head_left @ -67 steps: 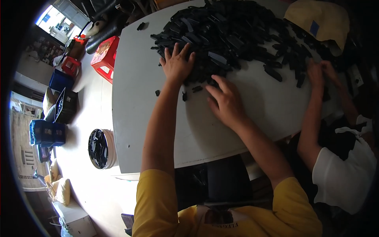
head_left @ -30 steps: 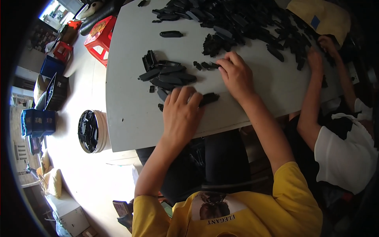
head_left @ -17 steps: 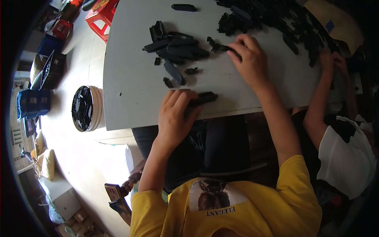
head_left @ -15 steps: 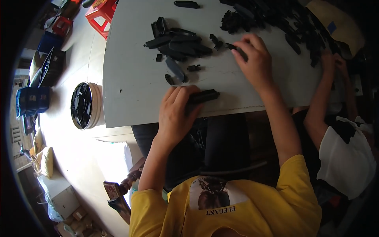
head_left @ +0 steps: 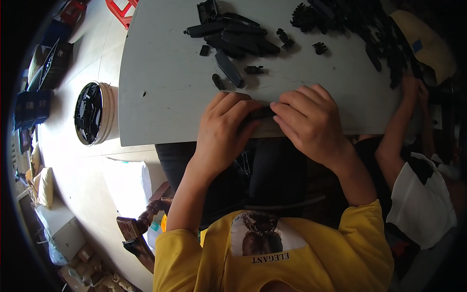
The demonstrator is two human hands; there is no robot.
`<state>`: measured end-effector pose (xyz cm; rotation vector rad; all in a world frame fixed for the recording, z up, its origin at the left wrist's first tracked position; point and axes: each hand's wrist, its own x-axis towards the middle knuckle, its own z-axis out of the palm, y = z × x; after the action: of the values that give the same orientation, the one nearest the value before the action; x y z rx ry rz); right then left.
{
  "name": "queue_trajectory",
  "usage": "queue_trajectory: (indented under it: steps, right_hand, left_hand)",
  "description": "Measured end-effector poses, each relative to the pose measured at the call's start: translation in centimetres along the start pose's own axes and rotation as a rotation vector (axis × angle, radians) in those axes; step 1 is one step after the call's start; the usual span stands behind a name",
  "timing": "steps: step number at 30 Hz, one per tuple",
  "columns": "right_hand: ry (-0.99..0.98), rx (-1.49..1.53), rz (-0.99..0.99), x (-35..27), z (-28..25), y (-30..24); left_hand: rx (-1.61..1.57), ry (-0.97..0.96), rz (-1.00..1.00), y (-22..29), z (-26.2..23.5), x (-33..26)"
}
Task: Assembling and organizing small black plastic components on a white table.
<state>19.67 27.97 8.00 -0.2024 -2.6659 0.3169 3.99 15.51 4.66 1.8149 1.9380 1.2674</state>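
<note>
Near the table's front edge, my left hand [head_left: 221, 129] is closed around a long black plastic part [head_left: 260, 113], hiding most of it. At the right end of that part, my right hand [head_left: 309, 121] has its fingers pinched together, on a small black plastic piece that they now cover. Beyond my hands lie a small black clip-like piece [head_left: 254, 70], a dark grey elongated cover [head_left: 228, 69] and a little black piece [head_left: 218, 82]. Further back is a pile of long black covers [head_left: 238, 38]. Loose small black pieces [head_left: 319, 47] lie to the right of it.
A large heap of black parts [head_left: 348, 24] covers the table's far right, by a tan bag [head_left: 421, 46]. Another person's arm [head_left: 396, 121] reaches in there. Left of the table [head_left: 160, 112] stands a white bucket [head_left: 108, 113] of black parts. A wooden chair arm [head_left: 146, 219] is beside me.
My right hand has come back from among the loose small pieces to the right end of the long part in my left hand. The view has shifted slightly.
</note>
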Motion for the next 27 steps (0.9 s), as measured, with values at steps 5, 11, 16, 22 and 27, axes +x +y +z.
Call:
queue_trajectory:
  steps: [5, 11, 16, 22, 27]
  right_hand:
    - [-0.118, -0.016, 0.023, 0.3, -0.3, 0.0]
    - [-0.298, 0.069, 0.098, 1.6, -1.6, -0.2]
    - [-0.372, 0.185, 0.247, 3.1, -1.0, -0.5]
    - [-0.468, 0.115, 0.166, 3.8, -1.0, 0.3]
    - [-0.316, 0.167, 0.188, 5.8, 1.2, -2.1]
  left_hand:
    - [-0.019, -0.011, -0.005, -0.2, 0.0, 0.0]
    - [-0.037, 0.002, 0.012, -0.2, 0.0, -0.1]
    - [-0.097, 0.008, 0.013, -0.1, 0.3, -0.6]
    - [-0.077, 0.034, 0.052, -0.2, 0.1, -0.8]
    - [0.093, 0.132, -0.048, 0.0, -2.4, -3.2]
